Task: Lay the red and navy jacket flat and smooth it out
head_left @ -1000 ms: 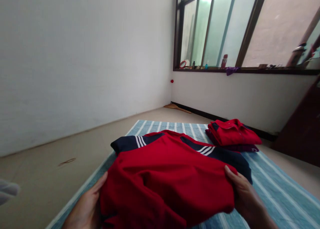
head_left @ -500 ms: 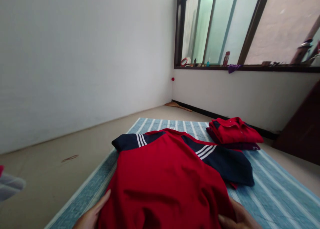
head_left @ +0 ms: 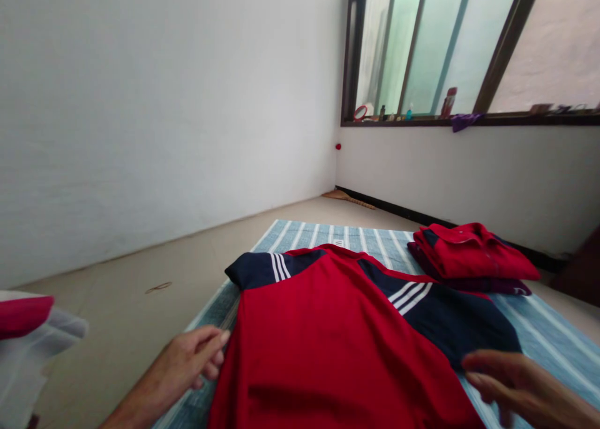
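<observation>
A red jacket (head_left: 319, 348) with navy shoulders and white triple stripes lies spread, back up, on a blue striped mat (head_left: 300, 232). Its navy right sleeve (head_left: 464, 319) is folded outward; the lower end runs out of view. My left hand (head_left: 197, 357) is beside the jacket's left edge, fingers curled and pinched together, with no cloth visible in them. Over the lower edge of the right sleeve is my right hand (head_left: 520, 382), slightly blurred, thumb and fingers apart and holding nothing.
Folded red and purple clothes (head_left: 473, 254) are stacked at the mat's far right. White and pink cloth (head_left: 28, 329) shows at the left edge. A hair-tie-like loop (head_left: 158, 287) lies on the floor. Bottles and small items line the window sill (head_left: 398, 122).
Both hands have let go of the jacket's lower sides and moved up and outward, the left to its left edge, the right near the sleeve. The view has turned slightly left.
</observation>
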`<state>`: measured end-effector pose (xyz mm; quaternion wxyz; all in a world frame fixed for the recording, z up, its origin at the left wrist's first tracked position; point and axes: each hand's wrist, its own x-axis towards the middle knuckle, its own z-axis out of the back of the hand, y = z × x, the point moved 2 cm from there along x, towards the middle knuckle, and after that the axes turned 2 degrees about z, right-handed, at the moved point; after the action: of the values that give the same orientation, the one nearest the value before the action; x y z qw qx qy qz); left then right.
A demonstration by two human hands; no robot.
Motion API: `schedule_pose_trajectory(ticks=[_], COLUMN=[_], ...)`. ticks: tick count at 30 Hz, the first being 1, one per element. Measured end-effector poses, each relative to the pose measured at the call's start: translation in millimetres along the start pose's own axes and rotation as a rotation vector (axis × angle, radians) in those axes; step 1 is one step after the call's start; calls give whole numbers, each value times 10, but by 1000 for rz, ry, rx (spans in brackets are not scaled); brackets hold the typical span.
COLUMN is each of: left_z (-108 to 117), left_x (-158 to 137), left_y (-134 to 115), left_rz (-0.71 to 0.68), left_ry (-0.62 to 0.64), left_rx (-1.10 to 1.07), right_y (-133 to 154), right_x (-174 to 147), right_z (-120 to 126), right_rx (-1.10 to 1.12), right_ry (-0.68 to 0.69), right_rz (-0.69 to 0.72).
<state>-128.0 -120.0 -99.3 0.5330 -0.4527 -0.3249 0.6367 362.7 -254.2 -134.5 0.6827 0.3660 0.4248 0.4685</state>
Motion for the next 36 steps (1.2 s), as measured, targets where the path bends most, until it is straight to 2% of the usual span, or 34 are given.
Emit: schedule_pose_trajectory(ticks=[2, 4, 5, 6, 9, 13, 18, 21, 24, 28, 30, 33, 36], left_z=[-55, -217, -322, -429, -666, -790, -876, -889, -827, -727, -732, -817, -873], left_x=[267, 577, 745, 920, 1427, 1928, 2181, 2193, 2175, 2195, 2217, 2222, 2117], left_y=[-377, -717, -843, -933, -1054, -1018, -949, -1059, -1378, -1869, -1962, -1816, -1459], left_rz=[-179, -379, -435, -444, -390, -250, -142, -175, -260, -371, -437, -523, -565], left_ry=[-111, -182, -198, -198, -175, -76, 130, 148, 23, -274, -406, -426, -347], left_rx=[216, 516, 707, 902, 1041, 1158, 1274, 1307, 1296, 1245, 1184, 1144, 1154], right_y=[268, 509, 593, 650, 706, 629, 534, 597, 837, 1350, 1546, 1608, 1396], right_x=[357, 802, 1041, 1279, 1900, 2387, 2588, 2605, 2630, 2782, 2885, 2973, 2870], right_z=[8, -72, -116, -156, -278, -375, -406, -340, -143, 175, 236, 145, -56], right_rx=[-68, -170, -230, -298, -379, -485, -617, -679, -738, -802, -807, -790, -779], right_ry=[-96, -119, -179, -257, -344, -324, -237, -206, -284, -523, -619, -654, -584], right_rz=[115, 262, 280, 253, 182, 81, -17, -3, 39, 107, 122, 163, 226])
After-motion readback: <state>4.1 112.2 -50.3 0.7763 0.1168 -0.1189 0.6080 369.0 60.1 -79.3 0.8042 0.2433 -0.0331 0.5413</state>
